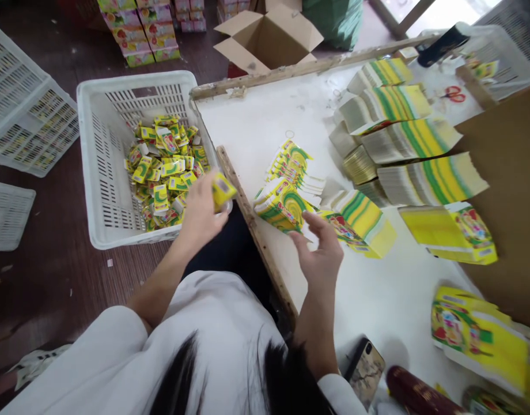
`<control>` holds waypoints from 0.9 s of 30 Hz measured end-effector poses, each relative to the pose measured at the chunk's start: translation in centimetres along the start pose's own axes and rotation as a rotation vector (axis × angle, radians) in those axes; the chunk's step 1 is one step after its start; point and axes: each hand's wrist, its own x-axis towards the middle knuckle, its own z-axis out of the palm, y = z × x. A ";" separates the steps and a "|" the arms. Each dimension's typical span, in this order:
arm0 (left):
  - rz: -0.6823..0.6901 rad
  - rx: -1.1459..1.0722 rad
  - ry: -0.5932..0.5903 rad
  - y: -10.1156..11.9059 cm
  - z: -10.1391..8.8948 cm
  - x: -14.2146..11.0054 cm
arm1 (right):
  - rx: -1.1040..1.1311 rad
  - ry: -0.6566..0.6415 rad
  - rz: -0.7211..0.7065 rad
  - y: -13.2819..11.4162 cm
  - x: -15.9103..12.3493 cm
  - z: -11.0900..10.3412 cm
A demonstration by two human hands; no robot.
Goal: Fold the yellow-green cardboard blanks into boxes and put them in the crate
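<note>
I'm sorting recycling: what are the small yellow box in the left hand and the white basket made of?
Small yellow box: probably thin printed card, given its folded edges; blur hides whether it's glossy.
White basket: seemingly rigid plastic, matte, with moulded-looking slots.

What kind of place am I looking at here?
Probably a small packing workshop: a white basket full of little yellow boxes, stacks of flat printed cartons on the worktable, and an open cardboard box behind.
</note>
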 end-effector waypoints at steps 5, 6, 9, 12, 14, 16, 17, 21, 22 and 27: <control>-0.042 0.063 0.015 -1.3 -0.2 0.2 | -0.297 0.038 0.029 3.1 1.1 0.1; -0.010 0.027 -0.056 -1.1 0.2 0.0 | -0.301 0.025 0.036 3.4 1.2 0.4; 0.034 -0.082 -0.233 -0.4 1.4 -0.6 | -0.280 0.008 0.076 3.6 1.4 0.8; 0.012 -0.208 -0.316 0.0 2.5 -1.0 | -0.235 0.045 0.118 3.0 1.4 0.4; 0.002 -0.346 -0.389 0.2 3.2 -1.2 | -0.154 0.110 0.147 2.2 1.2 0.1; -0.022 -0.533 -0.470 0.7 4.0 -1.6 | 0.004 0.110 0.158 1.0 0.8 0.3; -0.041 -0.645 -0.500 1.2 4.4 -1.8 | 0.094 0.070 0.158 0.3 0.5 0.5; -0.186 -1.157 -0.444 3.9 5.7 -2.3 | 0.401 -0.194 0.160 -2.4 -1.2 2.5; -0.247 -1.261 -0.379 4.6 5.7 -2.2 | 0.460 -0.222 0.165 -3.0 -1.6 3.0; -0.452 -1.387 0.005 6.1 5.0 -1.3 | 0.637 -0.345 0.117 -5.1 -2.5 4.3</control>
